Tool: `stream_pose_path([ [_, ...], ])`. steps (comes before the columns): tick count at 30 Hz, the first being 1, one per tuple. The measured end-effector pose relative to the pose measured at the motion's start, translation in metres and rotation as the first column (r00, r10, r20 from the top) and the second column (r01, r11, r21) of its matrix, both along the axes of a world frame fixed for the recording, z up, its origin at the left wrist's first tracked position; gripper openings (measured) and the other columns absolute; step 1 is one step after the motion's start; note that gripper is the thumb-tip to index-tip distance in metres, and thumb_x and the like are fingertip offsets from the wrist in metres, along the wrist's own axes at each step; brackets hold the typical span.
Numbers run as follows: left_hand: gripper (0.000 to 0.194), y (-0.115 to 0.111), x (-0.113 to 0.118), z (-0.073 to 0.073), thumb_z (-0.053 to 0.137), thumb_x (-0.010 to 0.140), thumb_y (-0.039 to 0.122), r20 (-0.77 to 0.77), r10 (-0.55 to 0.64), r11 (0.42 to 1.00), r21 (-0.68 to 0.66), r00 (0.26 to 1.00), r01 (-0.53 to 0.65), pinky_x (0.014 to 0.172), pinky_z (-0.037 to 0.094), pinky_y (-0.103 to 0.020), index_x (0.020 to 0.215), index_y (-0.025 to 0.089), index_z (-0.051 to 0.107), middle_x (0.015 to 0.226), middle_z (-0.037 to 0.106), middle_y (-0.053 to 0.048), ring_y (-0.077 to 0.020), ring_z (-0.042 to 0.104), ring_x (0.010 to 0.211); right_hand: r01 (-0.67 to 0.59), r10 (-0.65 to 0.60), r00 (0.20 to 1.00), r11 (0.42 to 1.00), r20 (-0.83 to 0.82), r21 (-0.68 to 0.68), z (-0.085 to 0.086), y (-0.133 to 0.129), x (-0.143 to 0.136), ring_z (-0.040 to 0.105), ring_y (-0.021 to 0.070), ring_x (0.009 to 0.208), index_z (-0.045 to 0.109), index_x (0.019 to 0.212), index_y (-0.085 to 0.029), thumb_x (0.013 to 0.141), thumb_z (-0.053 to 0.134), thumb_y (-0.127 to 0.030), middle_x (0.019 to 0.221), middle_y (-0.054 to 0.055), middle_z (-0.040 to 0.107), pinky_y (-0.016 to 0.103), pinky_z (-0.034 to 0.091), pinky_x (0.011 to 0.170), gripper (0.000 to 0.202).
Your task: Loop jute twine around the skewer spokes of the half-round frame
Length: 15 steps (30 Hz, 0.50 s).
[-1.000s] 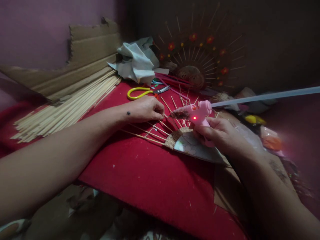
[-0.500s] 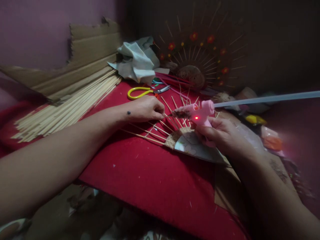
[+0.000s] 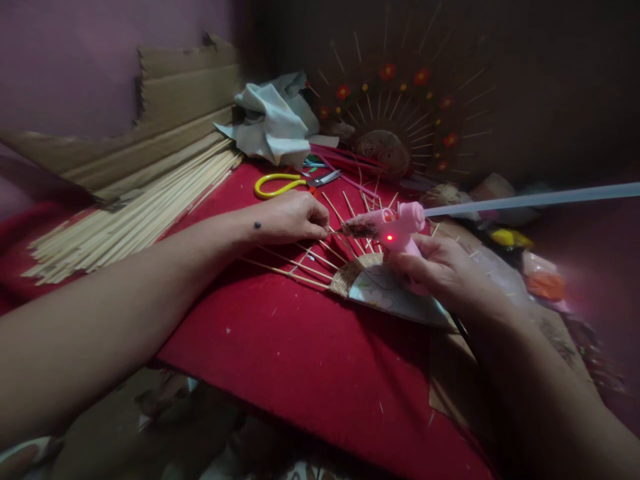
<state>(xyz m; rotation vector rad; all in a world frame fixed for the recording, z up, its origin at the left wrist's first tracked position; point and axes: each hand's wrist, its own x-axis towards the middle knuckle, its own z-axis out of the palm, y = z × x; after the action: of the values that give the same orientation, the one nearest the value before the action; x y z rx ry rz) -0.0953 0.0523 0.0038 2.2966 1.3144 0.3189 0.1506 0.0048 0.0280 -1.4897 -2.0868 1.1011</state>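
My right hand [image 3: 437, 267] is wrapped round the handle of a pink glue gun [image 3: 405, 227], whose red light is lit and from whose back a long clear glue stick [image 3: 530, 199] sticks out. The gun's dark nozzle points left, close to the fingertips of my left hand [image 3: 300, 217]. Those fingertips are pinched at the thin sticks of a fan-shaped piece [image 3: 313, 273]; exactly what they grip is too small to tell. The piece has a woven band [image 3: 343, 279] around a pale floral half-round base [image 3: 385, 293], lying on the red table [image 3: 280, 347].
Yellow-handled scissors [image 3: 277, 185] lie behind my left hand. A bundle of pale sticks [image 3: 135, 213] and cardboard [image 3: 190, 87] are at left, a crumpled cloth [image 3: 275, 123] at the back. A flowered stick fan [image 3: 385, 150] stands behind; plastic packets [image 3: 545, 280] lie right.
The glue gun has shifted slightly left and down with my right hand, and its glue stick has moved with it. My left hand stays almost still.
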Motion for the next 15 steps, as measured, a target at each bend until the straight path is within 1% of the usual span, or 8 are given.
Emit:
stream_pose_path([
  [5,0.02,0.0,0.001,0.001,0.056,0.077,0.03,0.01,0.0,1.0,-0.001,1.0,0.0,0.063,0.033,-0.026,0.075,0.014,0.068,0.068,0.062,-0.003,-0.0123,0.051,0.066,0.039,-0.039,0.999,0.999,0.031,-0.012,0.008,-0.003,-0.003,0.039,0.008,0.043,0.049,0.058,-0.019,0.08,0.054,-0.036,0.049,-0.002,0.047,0.023,0.027,0.041,0.029],
  [9,0.02,0.0,0.001,0.0,0.056,0.076,0.029,0.006,0.004,1.0,0.0,1.0,-0.004,0.061,0.033,-0.025,0.074,0.013,0.068,0.067,0.061,-0.002,-0.0116,0.051,0.064,0.075,-0.074,0.997,0.997,-0.024,0.003,0.015,-0.004,-0.004,0.042,0.0094,0.045,0.055,0.061,-0.018,0.079,0.055,-0.033,0.05,-0.001,0.05,0.024,0.031,0.043,0.023],
  [12,0.02,0.002,0.0,-0.002,0.057,0.076,0.029,0.003,-0.005,1.0,0.024,1.0,0.005,0.062,0.035,-0.025,0.075,0.013,0.068,0.069,0.063,-0.003,-0.0122,0.053,0.065,0.162,-0.155,0.983,0.985,-0.097,0.065,0.018,-0.006,0.0,0.044,0.0104,0.048,0.058,0.064,-0.018,0.079,0.056,-0.034,0.054,0.0,0.055,0.024,0.033,0.045,0.021],
  [15,0.019,0.003,-0.001,-0.004,0.056,0.077,0.028,0.008,-0.018,1.0,0.019,1.0,0.018,0.063,0.035,-0.025,0.077,0.013,0.068,0.07,0.064,-0.003,-0.0125,0.053,0.065,0.271,-0.247,0.949,0.957,-0.196,0.106,0.023,-0.014,0.014,0.046,0.0109,0.051,0.057,0.065,-0.019,0.08,0.057,-0.036,0.058,0.002,0.057,0.025,0.033,0.047,0.022],
])
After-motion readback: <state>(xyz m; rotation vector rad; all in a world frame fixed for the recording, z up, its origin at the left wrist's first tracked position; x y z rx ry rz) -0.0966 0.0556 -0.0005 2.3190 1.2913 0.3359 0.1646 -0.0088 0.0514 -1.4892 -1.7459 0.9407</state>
